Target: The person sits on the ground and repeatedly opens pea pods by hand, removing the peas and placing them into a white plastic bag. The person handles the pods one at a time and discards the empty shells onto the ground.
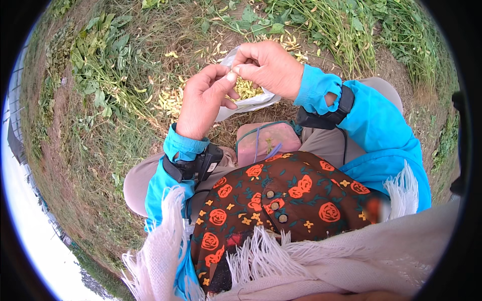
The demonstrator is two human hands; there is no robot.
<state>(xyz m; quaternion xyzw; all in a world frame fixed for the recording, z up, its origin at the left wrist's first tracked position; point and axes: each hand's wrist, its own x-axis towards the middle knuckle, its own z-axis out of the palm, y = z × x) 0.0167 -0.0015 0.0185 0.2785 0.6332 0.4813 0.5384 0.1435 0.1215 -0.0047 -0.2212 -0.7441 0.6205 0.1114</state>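
Note:
My left hand [205, 96] and my right hand [269, 67] meet at their fingertips. Between thumbs and forefingers they pinch a small pale bean pod [232, 71], mostly hidden by the fingers. Just beneath them an open white plastic bag [260, 102] lies on the ground, partly covered by both hands. Yellow-green beans or pods [249, 90] show inside it; their exact kind is hard to tell. Left of the bag, beside my left hand, is a heap of pale yellow pods [171, 101]. More loose pods [290, 43] are scattered beyond my right hand.
Close in front of my lap sits a pink block [267, 141] tied with cord. Pulled leafy bean plants lie at the left [109, 67] and upper right [339, 34]. Dry grass [101, 158] covers the ground. My bent knees flank the block; black devices [203, 161] are strapped to both wrists.

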